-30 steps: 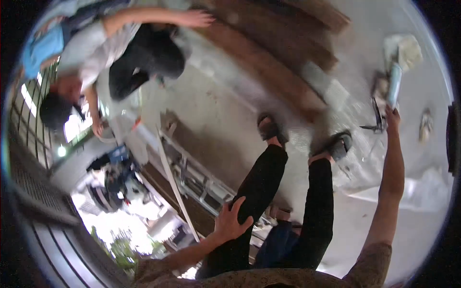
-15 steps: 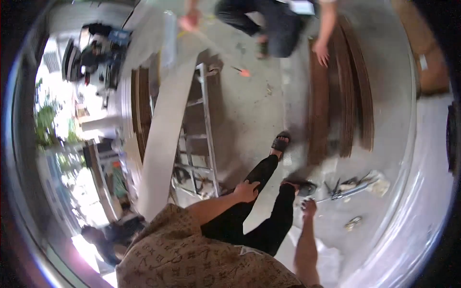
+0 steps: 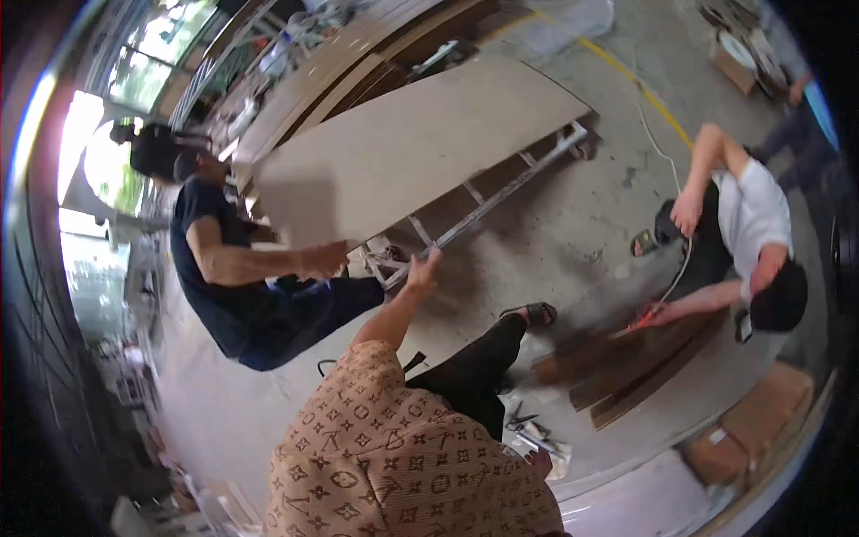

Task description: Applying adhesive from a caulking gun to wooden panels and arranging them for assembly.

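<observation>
Left hand (image 3: 423,271) moved off the leg (image 3: 474,371) to the metal frame (image 3: 488,208), so now it's beside the board (image 3: 429,143) lying over that frame; grip closed or not, can't tell. Right hand (image 3: 538,461) mostly hidden near tools (image 3: 534,437), grip unclear.

A flat rectangular board (image 3: 429,148) of pale greyish tan, plain but for a darker shadow patch at its left, spans the upper centre above an off-white tubular frame (image 3: 474,215). At bottom centre, a tan knitted shirt (image 3: 385,438) carries a repeating dark-brown pattern of small flowers, diamonds and circles, over black trousers (image 3: 474,367). Centre left, a co-worker's short-sleeved top (image 3: 201,286) is near-black navy. At right, another's T-shirt (image 3: 761,210) is white and the cap (image 3: 780,295) black. Long flat boards (image 3: 617,376) at lower right are dark brown; a yellow stripe (image 3: 658,103) marks the grey floor (image 3: 555,268) at upper right.
</observation>
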Motion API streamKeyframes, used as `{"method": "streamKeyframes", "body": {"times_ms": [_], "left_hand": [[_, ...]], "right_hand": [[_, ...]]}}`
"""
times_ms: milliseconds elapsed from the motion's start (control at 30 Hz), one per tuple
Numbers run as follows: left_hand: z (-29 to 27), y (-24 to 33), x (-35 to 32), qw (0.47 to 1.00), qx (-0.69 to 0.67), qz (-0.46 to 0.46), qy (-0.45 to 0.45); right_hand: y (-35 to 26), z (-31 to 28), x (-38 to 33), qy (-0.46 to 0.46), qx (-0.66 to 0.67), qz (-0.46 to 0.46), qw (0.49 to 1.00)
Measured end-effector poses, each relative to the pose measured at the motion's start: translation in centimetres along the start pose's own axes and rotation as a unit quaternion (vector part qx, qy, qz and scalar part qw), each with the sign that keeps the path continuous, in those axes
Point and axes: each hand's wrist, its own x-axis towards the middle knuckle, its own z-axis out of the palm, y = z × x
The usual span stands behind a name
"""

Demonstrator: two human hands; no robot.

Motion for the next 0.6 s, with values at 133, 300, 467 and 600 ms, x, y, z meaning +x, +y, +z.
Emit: {"method": "streamKeyframes", "body": {"times_ms": [133, 300, 467, 600], "left_hand": [[2.6, -15.7, 2.3, 0.693, -0.614, -0.138, 0.351], [0.0, -10.4, 4.1, 0.289, -0.87, -0.201, 0.345], [-0.6, -13.2, 3.4, 0.216, -0.872, -0.22, 0.38], [3.4, -19.5, 5.6, 0.1, -0.853, -0.291, 0.422]], "right_hand": [[-7.6, 5.5, 2.7, 0.07, -0.294, -0.04, 0.952], [-14.0, 11.7, 0.0, 0.166, -0.354, -0.053, 0.919], [-17.4, 23.3, 1.8, 0.072, -0.353, 0.046, 0.932], [-19.8, 32.8, 6.3, 0.058, -0.414, 0.143, 0.897]]}}
